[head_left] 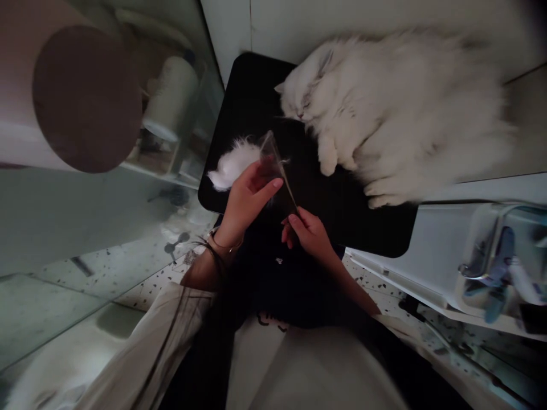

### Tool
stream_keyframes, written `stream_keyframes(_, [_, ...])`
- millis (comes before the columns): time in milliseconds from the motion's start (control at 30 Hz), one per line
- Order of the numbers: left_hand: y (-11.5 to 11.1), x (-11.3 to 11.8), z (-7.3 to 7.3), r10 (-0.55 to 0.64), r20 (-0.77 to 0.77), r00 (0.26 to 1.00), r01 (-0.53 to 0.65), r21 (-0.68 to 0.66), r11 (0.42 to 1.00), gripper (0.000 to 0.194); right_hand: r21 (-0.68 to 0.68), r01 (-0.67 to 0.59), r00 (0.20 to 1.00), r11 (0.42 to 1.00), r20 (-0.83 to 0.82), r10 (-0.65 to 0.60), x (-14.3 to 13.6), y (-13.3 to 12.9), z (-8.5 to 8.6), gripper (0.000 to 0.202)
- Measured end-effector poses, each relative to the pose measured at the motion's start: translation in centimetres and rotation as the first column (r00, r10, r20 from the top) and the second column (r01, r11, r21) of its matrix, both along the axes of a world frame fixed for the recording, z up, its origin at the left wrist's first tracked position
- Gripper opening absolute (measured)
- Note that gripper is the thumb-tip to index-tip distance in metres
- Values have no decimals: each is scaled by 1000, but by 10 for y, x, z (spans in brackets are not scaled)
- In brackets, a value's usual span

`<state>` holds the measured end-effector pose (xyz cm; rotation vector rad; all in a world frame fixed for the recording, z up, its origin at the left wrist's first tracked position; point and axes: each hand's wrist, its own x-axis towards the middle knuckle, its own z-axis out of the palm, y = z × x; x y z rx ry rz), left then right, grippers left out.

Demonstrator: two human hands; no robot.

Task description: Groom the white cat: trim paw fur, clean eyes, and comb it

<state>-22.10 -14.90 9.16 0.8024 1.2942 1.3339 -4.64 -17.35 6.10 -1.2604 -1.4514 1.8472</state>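
A thin, see-through, flat plastic piece (273, 149) is held upright at a slant over the black tabletop (294, 193); whether it is a bag or a sheet I cannot tell. My left hand (253, 191) has its fingers behind the piece, seen partly through it, and its thumb in front. Lower down, my right hand (308, 229) pinches the bottom end of its edge. Just beyond my left hand lies a clump of loose white fur (234, 165). A fluffy white cat (397, 114) is lying on its side at the right, head on the tabletop, paws toward me.
At the left, a white bottle (171, 97) stands on a shelf behind a glass-like panel. A large round brown shape (88, 99) fills the upper left. At the right, a white cart (431, 245) carries a clear container (482, 250) of tools. A wall borders the far side.
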Motion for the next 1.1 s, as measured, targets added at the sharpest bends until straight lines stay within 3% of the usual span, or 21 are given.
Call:
stream_keyframes(67, [3,5,-4,6,15,1000,-5,-30,1000,29,43,-23,999,999,49,21,1,-3,-1,35])
stream_keyframes(133, [4,3,-7,17,-7,1000,-17,-50,999,24,85,31,996,996,82,-38,3,-7,-3,34])
stream_keyframes(233, [4,-11,-11,74,-55,996,-78,-69,995,24,113,263,962,958,42,-269,11,-8,-7,36])
stream_keyframes(333, [4,-32,-14,223,-279,934,-236,-15,972,17,153,517,855,842,-33,-518,24,-3,-10,39])
stream_keyframes(433, [4,-54,-16,203,-635,745,-218,55,974,13,211,476,874,854,-3,-486,36,2,-12,39])
stream_keyframes(467, [4,-60,-16,154,-734,661,-157,66,985,20,233,445,886,865,23,-463,40,3,-13,39])
stream_keyframes(533, [4,-69,-16,56,-859,509,-19,54,998,54,279,443,877,852,63,-477,46,6,-15,39])
stream_keyframes(567, [4,-71,-16,27,-889,458,23,42,999,66,302,470,857,830,71,-511,49,8,-16,38])
stream_keyframes(600, [4,-73,-16,13,-906,424,38,32,999,66,325,500,832,803,77,-549,53,10,-16,37])
stream_keyframes(700, [5,-76,-17,45,-927,371,-5,47,999,18,434,538,763,722,114,-637,67,17,-16,36])
stream_keyframes(767, [6,-76,-19,50,-926,374,6,57,998,13,513,508,730,692,171,-662,77,20,-16,38])
stream_keyframes(833, [8,-77,-19,32,-919,393,25,46,999,25,585,506,674,634,191,-713,86,23,-14,40])
stream_keyframes(933, [11,-78,-14,74,-932,354,-50,60,997,17,635,568,604,524,111,-789,98,28,-13,41])
stream_keyframes(1000, [14,-77,-6,106,-952,286,-101,81,992,25,601,601,620,527,65,-782,104,33,-13,41])
stream_keyframes(1100, [22,-70,15,61,-964,258,-108,34,994,64,530,654,651,540,-30,-759,111,45,-14,34])
